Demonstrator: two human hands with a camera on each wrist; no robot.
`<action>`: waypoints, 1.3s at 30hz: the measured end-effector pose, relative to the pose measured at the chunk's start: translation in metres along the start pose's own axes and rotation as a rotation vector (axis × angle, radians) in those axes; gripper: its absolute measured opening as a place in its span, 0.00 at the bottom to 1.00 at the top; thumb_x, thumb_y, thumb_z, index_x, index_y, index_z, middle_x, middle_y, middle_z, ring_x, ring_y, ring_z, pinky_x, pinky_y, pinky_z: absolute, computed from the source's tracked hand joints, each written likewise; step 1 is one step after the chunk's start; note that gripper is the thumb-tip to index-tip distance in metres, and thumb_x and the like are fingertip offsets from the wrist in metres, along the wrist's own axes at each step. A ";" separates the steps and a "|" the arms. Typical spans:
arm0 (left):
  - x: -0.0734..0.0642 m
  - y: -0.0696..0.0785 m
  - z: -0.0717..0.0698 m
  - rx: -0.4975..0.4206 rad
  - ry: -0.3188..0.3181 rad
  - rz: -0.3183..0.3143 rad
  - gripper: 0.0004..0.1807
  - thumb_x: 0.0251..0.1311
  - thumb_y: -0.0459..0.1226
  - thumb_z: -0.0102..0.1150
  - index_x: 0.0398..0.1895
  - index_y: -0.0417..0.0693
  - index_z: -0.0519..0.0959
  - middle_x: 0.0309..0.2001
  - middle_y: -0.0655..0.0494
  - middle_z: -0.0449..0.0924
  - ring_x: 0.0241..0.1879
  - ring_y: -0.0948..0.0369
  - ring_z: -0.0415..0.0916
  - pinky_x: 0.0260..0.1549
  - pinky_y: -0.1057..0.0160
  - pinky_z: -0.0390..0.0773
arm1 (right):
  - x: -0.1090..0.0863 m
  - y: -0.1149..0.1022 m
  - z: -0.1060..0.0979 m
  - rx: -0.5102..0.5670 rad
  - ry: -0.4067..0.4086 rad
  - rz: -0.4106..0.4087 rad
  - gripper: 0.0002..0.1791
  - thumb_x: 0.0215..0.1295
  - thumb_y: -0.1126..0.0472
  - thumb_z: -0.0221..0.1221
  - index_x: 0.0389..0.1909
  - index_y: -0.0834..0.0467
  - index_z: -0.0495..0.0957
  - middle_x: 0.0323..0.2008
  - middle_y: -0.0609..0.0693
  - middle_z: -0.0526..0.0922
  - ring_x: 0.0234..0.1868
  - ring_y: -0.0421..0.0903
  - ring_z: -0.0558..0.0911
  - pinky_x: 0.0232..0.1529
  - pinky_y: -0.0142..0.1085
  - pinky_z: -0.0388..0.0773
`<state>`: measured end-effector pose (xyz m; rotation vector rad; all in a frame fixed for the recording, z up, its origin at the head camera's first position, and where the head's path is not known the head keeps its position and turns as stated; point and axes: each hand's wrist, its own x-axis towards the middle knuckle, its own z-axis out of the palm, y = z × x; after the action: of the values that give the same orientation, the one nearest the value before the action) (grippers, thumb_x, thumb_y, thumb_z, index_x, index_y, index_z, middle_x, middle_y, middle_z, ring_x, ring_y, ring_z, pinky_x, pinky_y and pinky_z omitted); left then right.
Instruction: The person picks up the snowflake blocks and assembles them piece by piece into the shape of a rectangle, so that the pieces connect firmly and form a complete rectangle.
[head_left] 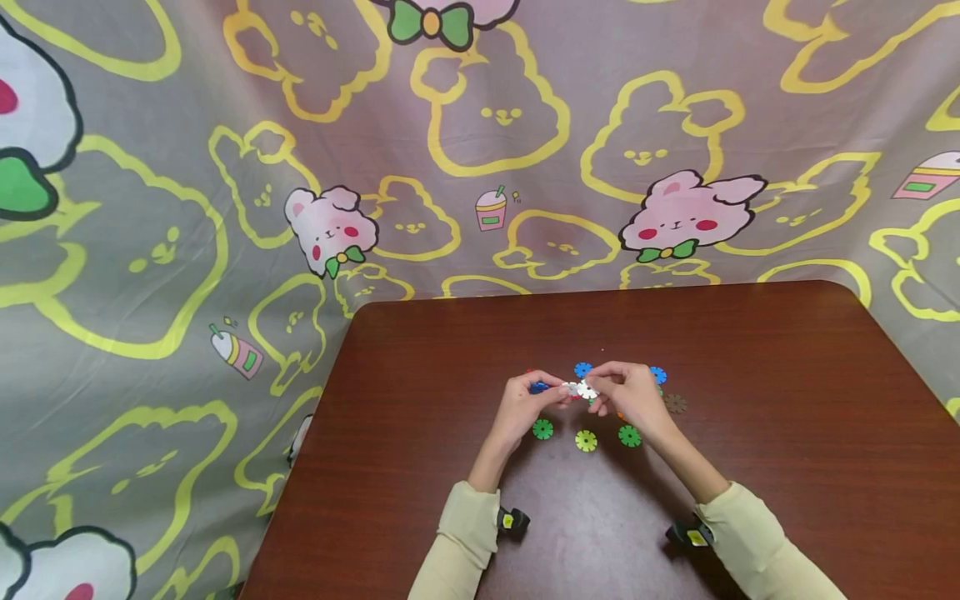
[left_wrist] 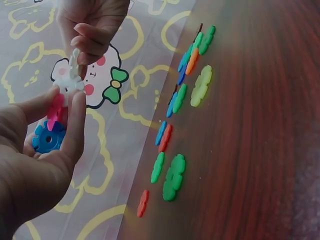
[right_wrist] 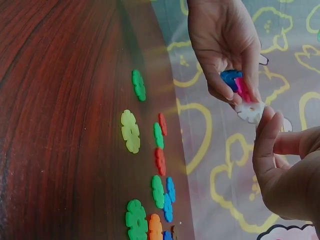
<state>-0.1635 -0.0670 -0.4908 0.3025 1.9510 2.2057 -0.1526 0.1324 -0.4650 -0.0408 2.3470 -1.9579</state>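
My left hand (head_left: 522, 406) pinches a short chain of notched plastic snowflake discs above the table. In the left wrist view the chain has a blue disc (left_wrist: 49, 140), a pink disc (left_wrist: 56, 106) and a white disc (left_wrist: 69, 85). Opposite it, my right hand (head_left: 636, 402) pinches a second white disc (left_wrist: 74, 61), seen edge-on and meeting the first white one. Whether their slots are fully joined I cannot tell. Fingers partly cover the pieces in the right wrist view, where the white disc (right_wrist: 249, 113) shows between both hands.
Loose discs lie flat on the brown table (head_left: 420, 467) beneath and around the hands, among them a yellow disc (head_left: 586, 441), a green disc (head_left: 543, 429), another green disc (head_left: 629, 436) and a blue disc (head_left: 657, 375). A patterned cloth (head_left: 480, 250) hangs behind the table.
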 end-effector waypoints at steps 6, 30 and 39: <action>0.001 0.003 0.000 0.021 0.047 -0.015 0.10 0.64 0.28 0.68 0.41 0.25 0.81 0.32 0.47 0.86 0.31 0.49 0.88 0.44 0.35 0.81 | -0.001 0.000 -0.004 0.040 0.026 0.023 0.10 0.71 0.70 0.61 0.44 0.76 0.81 0.27 0.68 0.85 0.22 0.58 0.85 0.26 0.38 0.84; 0.002 0.000 0.005 0.059 0.012 0.023 0.09 0.66 0.28 0.66 0.40 0.26 0.80 0.32 0.48 0.86 0.39 0.29 0.83 0.45 0.32 0.79 | -0.002 0.003 -0.001 0.067 0.019 0.023 0.11 0.72 0.70 0.60 0.46 0.77 0.80 0.29 0.66 0.86 0.22 0.54 0.87 0.27 0.41 0.85; 0.000 0.002 0.009 0.232 0.127 0.073 0.06 0.59 0.29 0.72 0.34 0.31 0.85 0.32 0.41 0.85 0.26 0.62 0.74 0.24 0.71 0.70 | -0.005 -0.001 0.010 0.097 0.073 0.006 0.11 0.71 0.70 0.61 0.45 0.77 0.80 0.29 0.68 0.86 0.20 0.52 0.86 0.25 0.41 0.85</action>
<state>-0.1612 -0.0586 -0.4879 0.2755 2.3046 2.0892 -0.1470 0.1222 -0.4653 0.0453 2.2889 -2.1018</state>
